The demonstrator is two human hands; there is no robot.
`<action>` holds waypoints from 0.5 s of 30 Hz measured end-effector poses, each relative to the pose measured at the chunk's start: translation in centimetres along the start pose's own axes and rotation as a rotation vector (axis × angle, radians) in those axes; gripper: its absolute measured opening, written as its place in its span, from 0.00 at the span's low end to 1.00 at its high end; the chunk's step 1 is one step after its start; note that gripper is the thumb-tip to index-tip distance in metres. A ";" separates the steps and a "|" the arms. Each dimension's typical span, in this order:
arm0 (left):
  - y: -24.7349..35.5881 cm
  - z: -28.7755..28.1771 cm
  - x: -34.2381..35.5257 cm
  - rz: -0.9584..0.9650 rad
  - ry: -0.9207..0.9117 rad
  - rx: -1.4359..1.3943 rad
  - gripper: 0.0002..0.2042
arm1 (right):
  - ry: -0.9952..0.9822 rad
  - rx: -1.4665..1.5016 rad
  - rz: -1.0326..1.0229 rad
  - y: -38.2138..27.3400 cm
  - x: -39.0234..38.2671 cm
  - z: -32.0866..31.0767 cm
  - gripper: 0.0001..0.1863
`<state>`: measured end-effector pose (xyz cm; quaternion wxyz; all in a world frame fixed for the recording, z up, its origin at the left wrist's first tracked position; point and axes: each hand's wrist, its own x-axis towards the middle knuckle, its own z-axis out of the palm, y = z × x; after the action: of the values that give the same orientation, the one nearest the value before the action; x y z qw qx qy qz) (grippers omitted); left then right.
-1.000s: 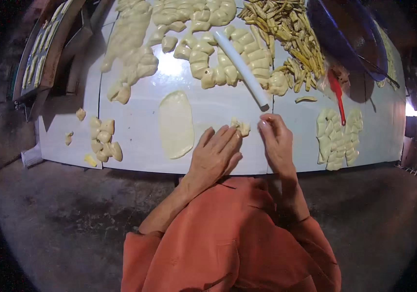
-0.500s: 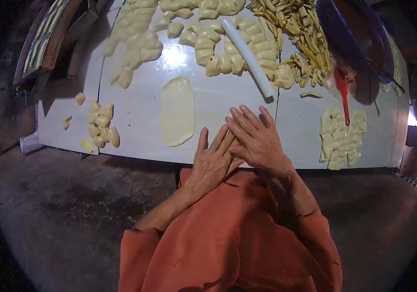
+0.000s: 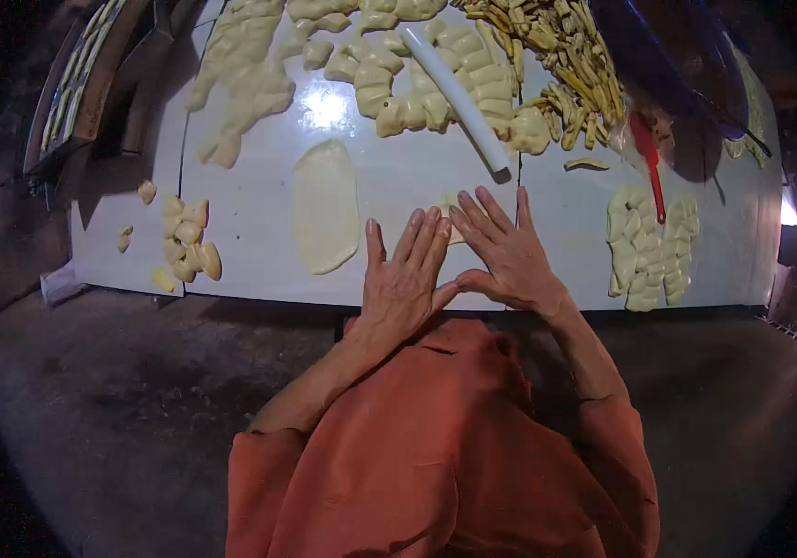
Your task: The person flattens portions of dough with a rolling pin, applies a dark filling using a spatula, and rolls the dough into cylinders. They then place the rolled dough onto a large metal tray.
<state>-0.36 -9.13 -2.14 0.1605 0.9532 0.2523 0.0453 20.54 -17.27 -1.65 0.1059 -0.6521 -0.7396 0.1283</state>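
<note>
My left hand [image 3: 403, 279] lies palm down near the table's front edge, its fingers stretched out. Beside it, my right hand [image 3: 510, 256] is also flat with fingers spread, its thumb close to the left thumb. A small pale patch of dough [image 3: 452, 206] shows between the fingertips; how far it reaches under the hands is hidden. Just left of my left hand rests a long, thin flattened oval of dough [image 3: 326, 209], touched by neither hand. Beyond my fingertips, a white rolling rod [image 3: 459, 98] leans diagonally across dough pieces [image 3: 380, 88].
Small dough lumps [image 3: 189, 237] sit at the left on the white table [image 3: 250, 205]. Banana-like yellow strips [image 3: 566, 56] are heaped at the back right. A red-handled tool [image 3: 648, 163] lies above more dough pieces [image 3: 650, 246]. A dark blue basin [image 3: 668, 65] and a tray rack [image 3: 92, 79] flank the table.
My hands, overlapping before, have moved apart and now lie side by side. A pale bit of dough has come into sight between the fingertips. The whole view has shifted slightly.
</note>
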 end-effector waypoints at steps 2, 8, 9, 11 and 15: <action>0.1 -0.1 -0.1 -0.011 -0.018 0.042 0.44 | -0.012 -0.015 0.011 0.0 -0.6 -0.1 0.48; 0.3 -0.9 -0.4 -0.032 -0.028 0.031 0.42 | 0.049 -0.080 0.089 -1.4 -2.4 0.7 0.44; 0.4 -1.0 -0.5 -0.036 -0.021 0.026 0.42 | 0.037 -0.062 0.089 -1.6 -2.5 0.6 0.44; 0.5 -1.1 -0.4 -0.045 0.000 0.046 0.41 | 0.039 -0.026 0.075 -1.4 -2.3 0.2 0.43; 1.0 -0.3 -0.7 0.072 -0.024 -0.058 0.40 | 0.060 -0.033 0.086 -1.4 -1.9 0.0 0.39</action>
<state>-0.53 -10.21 -1.56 0.1896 0.9570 0.2144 0.0468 19.47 -19.35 -1.15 0.1117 -0.6885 -0.7094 0.1012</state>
